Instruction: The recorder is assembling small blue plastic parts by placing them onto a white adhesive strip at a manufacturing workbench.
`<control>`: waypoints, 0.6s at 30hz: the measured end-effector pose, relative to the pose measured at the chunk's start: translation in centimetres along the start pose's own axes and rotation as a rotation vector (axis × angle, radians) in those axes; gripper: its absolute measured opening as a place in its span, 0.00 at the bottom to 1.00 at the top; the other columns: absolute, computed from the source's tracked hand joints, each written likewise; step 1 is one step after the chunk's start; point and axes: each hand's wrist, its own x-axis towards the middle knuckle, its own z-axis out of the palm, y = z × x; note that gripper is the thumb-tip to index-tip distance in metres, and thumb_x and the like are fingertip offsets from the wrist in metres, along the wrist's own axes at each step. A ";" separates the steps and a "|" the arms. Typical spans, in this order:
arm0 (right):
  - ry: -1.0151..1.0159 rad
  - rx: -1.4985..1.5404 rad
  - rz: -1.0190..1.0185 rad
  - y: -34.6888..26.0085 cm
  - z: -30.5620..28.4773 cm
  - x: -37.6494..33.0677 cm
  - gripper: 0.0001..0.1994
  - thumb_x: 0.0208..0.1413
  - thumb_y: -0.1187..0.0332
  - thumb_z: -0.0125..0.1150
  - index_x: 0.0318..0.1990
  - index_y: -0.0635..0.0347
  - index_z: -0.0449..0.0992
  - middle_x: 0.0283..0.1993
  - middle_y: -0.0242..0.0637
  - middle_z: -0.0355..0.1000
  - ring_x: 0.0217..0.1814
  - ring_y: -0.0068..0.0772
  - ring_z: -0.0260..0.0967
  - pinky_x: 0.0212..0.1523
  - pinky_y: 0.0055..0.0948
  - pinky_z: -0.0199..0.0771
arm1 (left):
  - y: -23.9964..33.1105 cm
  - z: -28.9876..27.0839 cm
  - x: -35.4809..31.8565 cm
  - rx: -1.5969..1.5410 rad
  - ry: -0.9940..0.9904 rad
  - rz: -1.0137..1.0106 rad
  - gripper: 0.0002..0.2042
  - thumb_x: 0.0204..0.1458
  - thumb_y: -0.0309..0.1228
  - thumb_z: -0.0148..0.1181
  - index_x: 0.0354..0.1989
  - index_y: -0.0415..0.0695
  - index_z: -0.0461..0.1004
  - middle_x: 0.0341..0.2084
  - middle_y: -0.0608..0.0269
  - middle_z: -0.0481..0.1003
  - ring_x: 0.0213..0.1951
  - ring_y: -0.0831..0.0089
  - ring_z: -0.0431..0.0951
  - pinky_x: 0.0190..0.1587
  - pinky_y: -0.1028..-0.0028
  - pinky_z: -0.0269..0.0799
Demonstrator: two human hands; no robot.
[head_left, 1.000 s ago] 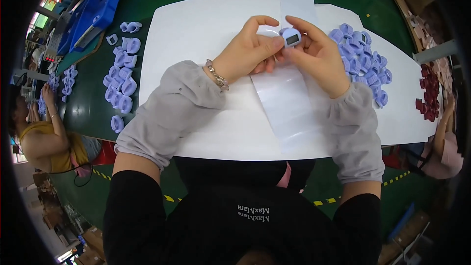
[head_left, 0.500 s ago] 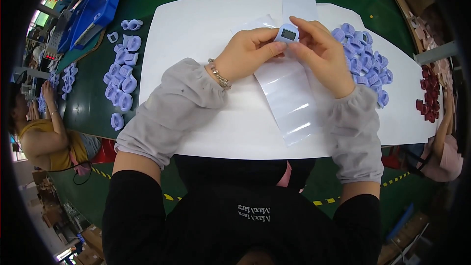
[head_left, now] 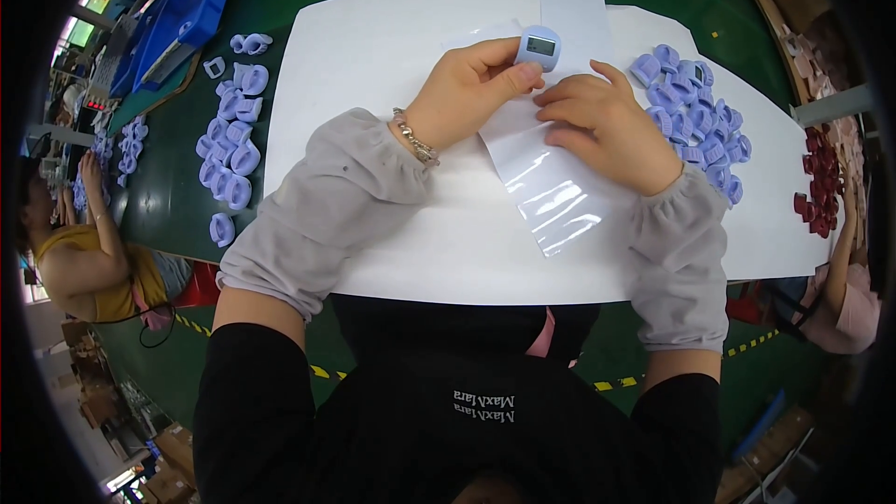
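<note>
The left hand [head_left: 467, 93] pinches a small lilac device [head_left: 539, 47] in its grip, above the white sheet [head_left: 373, 56]. The right hand [head_left: 607, 126] presses spread fingers on a clear film strip [head_left: 546, 187] just below the device. Lilac parts [head_left: 695, 117] lie right of it.

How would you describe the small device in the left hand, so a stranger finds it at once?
On the white sheet, follow the left hand to its fingertips. The lavender device there shows a small grey screen and is held up, unlike the heaped pieces beside it.
</note>
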 end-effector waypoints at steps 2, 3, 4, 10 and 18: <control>0.043 0.007 0.027 -0.1 0.2 0.3 0.10 0.47 0.71 0.64 0.39 0.57 0.78 0.41 0.35 0.74 0.47 0.34 0.69 0.64 0.46 0.49 | 0.2 -0.1 0.1 -0.042 0.038 -0.002 0.15 0.60 0.33 0.52 0.49 0.36 0.72 0.42 0.60 0.76 0.42 0.75 0.76 0.50 0.76 0.71; 0.044 0.006 0.028 0.0 0.3 0.3 0.10 0.47 0.71 0.64 0.39 0.57 0.78 0.41 0.35 0.74 0.47 0.34 0.69 0.64 0.46 0.49 | 0.2 -0.1 0.1 -0.043 0.037 -0.001 0.15 0.60 0.33 0.52 0.49 0.36 0.72 0.42 0.60 0.76 0.42 0.75 0.76 0.50 0.76 0.71; 0.102 0.017 0.000 0.1 0.4 0.1 0.10 0.47 0.71 0.63 0.38 0.58 0.78 0.39 0.35 0.74 0.44 0.35 0.69 0.62 0.43 0.53 | 0.0 -0.1 0.1 -0.043 0.039 -0.002 0.15 0.58 0.32 0.54 0.50 0.36 0.72 0.40 0.60 0.76 0.42 0.75 0.76 0.48 0.77 0.71; 0.172 0.182 0.100 -1.2 -0.1 0.4 0.09 0.48 0.73 0.63 0.38 0.61 0.75 0.36 0.38 0.74 0.38 0.36 0.70 0.47 0.28 0.67 | -0.1 -0.3 0.1 -0.058 0.067 0.021 0.16 0.57 0.32 0.55 0.51 0.36 0.71 0.41 0.58 0.76 0.43 0.74 0.77 0.47 0.77 0.72; 0.229 0.410 0.282 -1.0 0.3 0.5 0.10 0.51 0.74 0.61 0.41 0.64 0.72 0.36 0.37 0.74 0.37 0.30 0.70 0.41 0.25 0.69 | 0.1 -0.2 0.0 -0.161 0.082 0.021 0.17 0.58 0.34 0.54 0.52 0.35 0.70 0.43 0.59 0.75 0.44 0.73 0.76 0.48 0.76 0.71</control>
